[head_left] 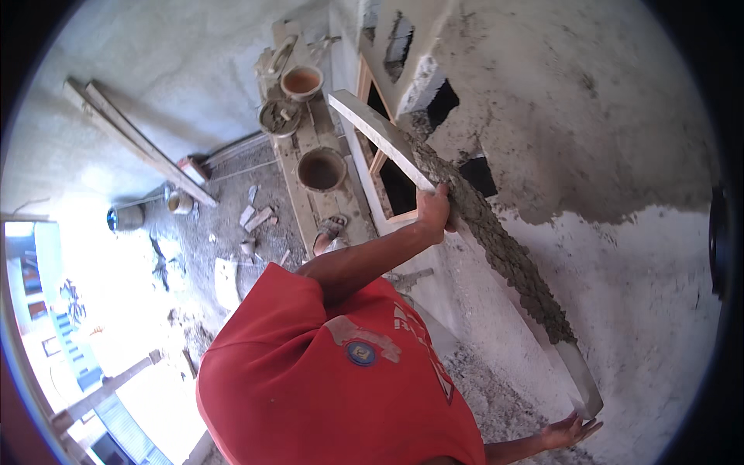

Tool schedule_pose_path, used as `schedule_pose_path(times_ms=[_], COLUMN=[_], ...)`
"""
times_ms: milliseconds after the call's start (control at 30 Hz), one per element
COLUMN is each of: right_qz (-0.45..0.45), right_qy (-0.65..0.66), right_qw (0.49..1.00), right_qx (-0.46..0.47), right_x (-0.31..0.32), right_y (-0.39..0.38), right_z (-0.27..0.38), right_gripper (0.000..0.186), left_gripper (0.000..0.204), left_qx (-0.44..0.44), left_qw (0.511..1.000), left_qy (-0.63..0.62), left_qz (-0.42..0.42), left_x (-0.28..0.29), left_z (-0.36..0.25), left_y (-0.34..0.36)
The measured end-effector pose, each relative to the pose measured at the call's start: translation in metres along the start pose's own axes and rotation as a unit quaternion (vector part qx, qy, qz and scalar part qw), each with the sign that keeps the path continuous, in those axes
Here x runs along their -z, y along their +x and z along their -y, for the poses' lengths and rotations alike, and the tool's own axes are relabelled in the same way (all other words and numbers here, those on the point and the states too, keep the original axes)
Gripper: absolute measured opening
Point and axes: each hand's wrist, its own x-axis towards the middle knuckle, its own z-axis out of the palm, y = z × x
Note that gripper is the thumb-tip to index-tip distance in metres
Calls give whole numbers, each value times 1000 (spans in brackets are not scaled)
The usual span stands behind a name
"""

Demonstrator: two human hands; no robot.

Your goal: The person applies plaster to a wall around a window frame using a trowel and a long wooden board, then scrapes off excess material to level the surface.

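A long, pale straightedge [382, 138] slants across the view from the upper middle to the lower right. Thick grey wet mortar [508, 252] lies along its middle stretch. My left hand [434, 209] is closed round the straightedge above its midpoint, right by the upper end of the mortar; part of the fingers is hidden behind it. At the lower end, my right hand [572, 432] holds up the tip from below, with its fingers stretched out beneath. The plastered wall [558, 116] stands beyond the straightedge, darker and damp above, whitish below.
A plank platform [306, 198] carries a mortar-filled pan [280, 118], a bowl [302, 82] with brownish contents and a dark bucket [322, 169]. A sandalled foot [332, 227] rests there. Wooden-framed openings [395, 186] break the wall. Long boards [143, 143] lean at left; rubble [256, 218] litters the floor.
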Motion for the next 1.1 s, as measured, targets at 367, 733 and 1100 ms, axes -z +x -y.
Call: schedule_pose_path(times_ms=[367, 733, 1100], right_qz=[-77, 84, 278], right_qy=[377, 279, 294], right_qw=[887, 949, 900], right_qx=[-254, -122, -160], right_x=[-157, -440, -619], right_y=[128, 172, 82], right_z=[80, 260, 356], right_gripper=[61, 78, 90], left_gripper=[42, 54, 103], left_qx=[146, 155, 107], left_qw=[979, 912, 769], left_qy=[-132, -373, -618], left_qz=[-52, -67, -126], left_x=[85, 247, 277], left_z=[-1, 17, -2], left_y=[90, 275, 289])
